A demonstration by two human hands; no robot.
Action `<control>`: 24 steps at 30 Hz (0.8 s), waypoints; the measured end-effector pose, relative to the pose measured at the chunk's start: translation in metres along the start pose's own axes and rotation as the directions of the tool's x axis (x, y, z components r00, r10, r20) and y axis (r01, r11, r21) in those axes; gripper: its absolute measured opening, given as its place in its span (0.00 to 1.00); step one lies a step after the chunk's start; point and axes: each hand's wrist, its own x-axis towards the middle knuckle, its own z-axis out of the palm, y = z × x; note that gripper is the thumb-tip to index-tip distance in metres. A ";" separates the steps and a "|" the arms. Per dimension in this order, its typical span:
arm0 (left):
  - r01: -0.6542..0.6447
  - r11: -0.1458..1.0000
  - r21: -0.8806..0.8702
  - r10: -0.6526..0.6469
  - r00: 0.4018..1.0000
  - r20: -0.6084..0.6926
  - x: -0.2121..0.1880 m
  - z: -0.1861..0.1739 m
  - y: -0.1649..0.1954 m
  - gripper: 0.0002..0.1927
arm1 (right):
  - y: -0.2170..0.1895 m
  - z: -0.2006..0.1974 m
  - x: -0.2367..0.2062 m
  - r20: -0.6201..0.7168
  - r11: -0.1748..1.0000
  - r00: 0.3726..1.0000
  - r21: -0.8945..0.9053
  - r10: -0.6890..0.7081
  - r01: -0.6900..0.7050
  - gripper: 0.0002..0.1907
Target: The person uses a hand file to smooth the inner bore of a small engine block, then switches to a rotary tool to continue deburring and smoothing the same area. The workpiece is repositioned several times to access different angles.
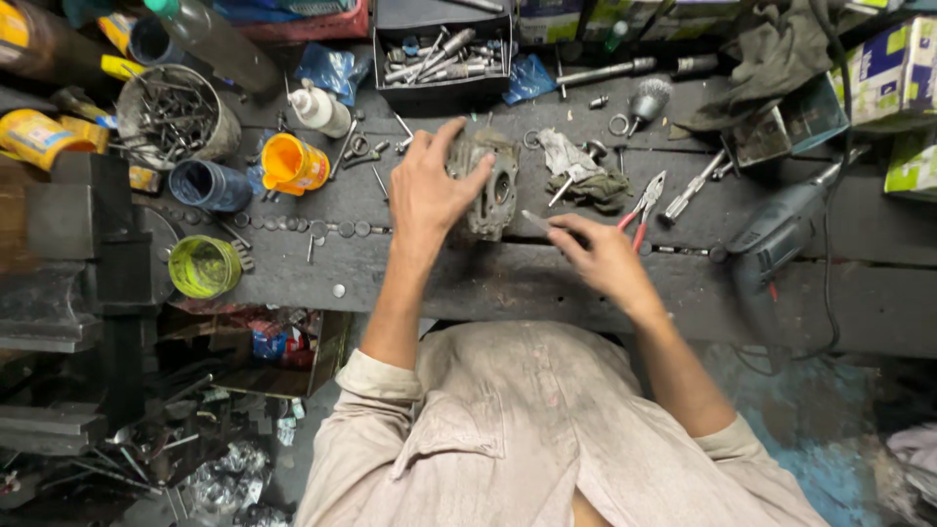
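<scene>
At the far left of the frame a dark vise (68,244) sits at the edge of the counter (439,283), with a tin of nails and bolts (176,115) above it, then a blue cup (210,185), a green cup (203,265) and an orange cup (293,164) on their sides or open toward the camera. Just left of centre, the left hand (429,190) lies spread over a grey metal engine part (488,185), fingers wide and curled round its upper left edge, thumb hooked across its face, holding it against the counter. The part stands in the upper middle of the frame, its long axis running roughly up and down the picture, its round bore facing the camera. To its right the right hand (605,259) is nearly closed, fingertips pinching a thin flat tool (539,222) whose tip points left toward the part's lower right edge; whether it touches is unclear. Further right lie a dirty rag (586,176), red-handled pliers (639,210) and a grey electric drill (781,234).
</scene>
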 end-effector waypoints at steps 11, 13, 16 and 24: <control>-0.013 0.910 -0.414 0.011 1.000 -0.006 0.007 0.047 -0.001 0.17 | -0.019 -0.015 0.058 0.118 0.928 0.955 -0.296 0.271 -0.227 0.24; -0.023 0.908 -0.419 0.021 1.000 -0.009 0.005 0.046 0.000 0.17 | -0.024 -0.021 0.057 0.135 0.912 0.938 -0.315 0.318 -0.264 0.23; -0.049 0.898 -0.437 0.048 0.999 -0.012 0.009 0.041 -0.001 0.17 | -0.025 -0.026 0.059 0.128 0.854 0.874 -0.321 0.468 -0.410 0.23; -0.162 0.860 -0.484 0.228 0.970 0.081 0.020 0.033 -0.012 0.18 | 0.001 -0.008 0.061 0.186 0.915 0.930 -0.317 0.316 -0.248 0.21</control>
